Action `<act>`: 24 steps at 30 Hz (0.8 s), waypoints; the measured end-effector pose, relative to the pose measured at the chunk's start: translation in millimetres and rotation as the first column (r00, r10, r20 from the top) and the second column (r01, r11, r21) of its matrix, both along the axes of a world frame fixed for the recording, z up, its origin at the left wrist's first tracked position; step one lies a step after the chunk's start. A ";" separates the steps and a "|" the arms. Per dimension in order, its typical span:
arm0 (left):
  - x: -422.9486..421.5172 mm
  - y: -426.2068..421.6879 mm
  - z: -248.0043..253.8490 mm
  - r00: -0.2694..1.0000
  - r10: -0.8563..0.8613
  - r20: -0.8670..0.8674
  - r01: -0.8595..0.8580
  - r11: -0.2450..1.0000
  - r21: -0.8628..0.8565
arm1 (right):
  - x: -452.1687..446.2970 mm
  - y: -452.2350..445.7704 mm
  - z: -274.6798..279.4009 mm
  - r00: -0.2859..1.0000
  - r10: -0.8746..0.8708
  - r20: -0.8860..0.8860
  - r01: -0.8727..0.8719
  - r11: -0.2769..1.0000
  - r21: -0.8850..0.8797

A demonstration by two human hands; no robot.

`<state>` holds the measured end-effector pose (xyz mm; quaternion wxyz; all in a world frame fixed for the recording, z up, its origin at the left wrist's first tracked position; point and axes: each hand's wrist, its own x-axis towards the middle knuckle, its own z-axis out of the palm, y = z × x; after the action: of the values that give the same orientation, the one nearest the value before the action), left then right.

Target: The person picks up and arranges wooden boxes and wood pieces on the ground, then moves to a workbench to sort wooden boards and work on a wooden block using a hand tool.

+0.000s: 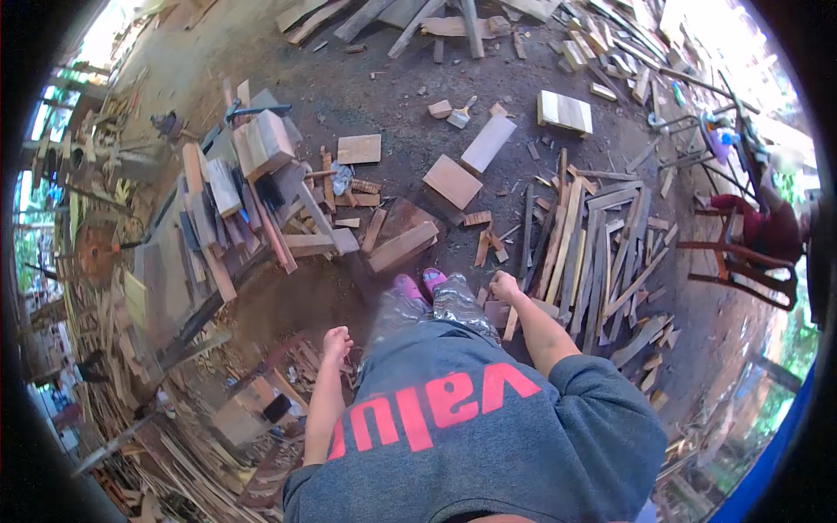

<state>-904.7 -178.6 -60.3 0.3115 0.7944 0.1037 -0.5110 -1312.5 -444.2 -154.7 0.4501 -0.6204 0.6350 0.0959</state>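
My left hand (337, 343) hangs in the air at my left side, its fingers curled closed, with nothing visible in it. Out to my right, my right hand (504, 286) is also closed in a loose fist, and I see nothing in it. It is nearest to the long wooden strips (575, 253) lying on the ground. Before my pink shoes (411, 288) lies a thick wooden block (403, 247). Farther ahead are a flat wooden board (452, 182), a paler board (488, 144) and a paintbrush (461, 112).
A workbench piled with wood pieces (209, 209) stands at my left. A slatted wooden piece (564, 113) lies ahead to the right. A wooden chair (741, 248) with maroon cloth is at the far right. Scrap wood (436, 26) covers the ground ahead.
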 end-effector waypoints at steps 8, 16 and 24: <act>17.5 -65.3 -8.3 0.986 -0.167 -0.021 0.165 0.983 -0.074 | -7.1 27.1 -3.0 0.996 -0.080 -0.043 0.078 0.996 -0.041; 13.8 -51.7 -66.8 0.960 -0.249 -0.131 0.241 0.968 -0.075 | 8.8 3.5 37.2 0.988 -0.151 0.011 0.151 0.983 -0.108; -22.1 -63.7 -39.4 0.857 -0.401 -0.323 0.455 0.884 0.112 | -28.6 -65.3 61.7 0.988 -0.152 0.036 0.156 0.955 -0.253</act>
<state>-926.9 -242.3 -99.7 0.0963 0.7389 0.0153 -0.6668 -1341.1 -509.5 -93.1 0.3779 -0.6226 0.6847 -0.0269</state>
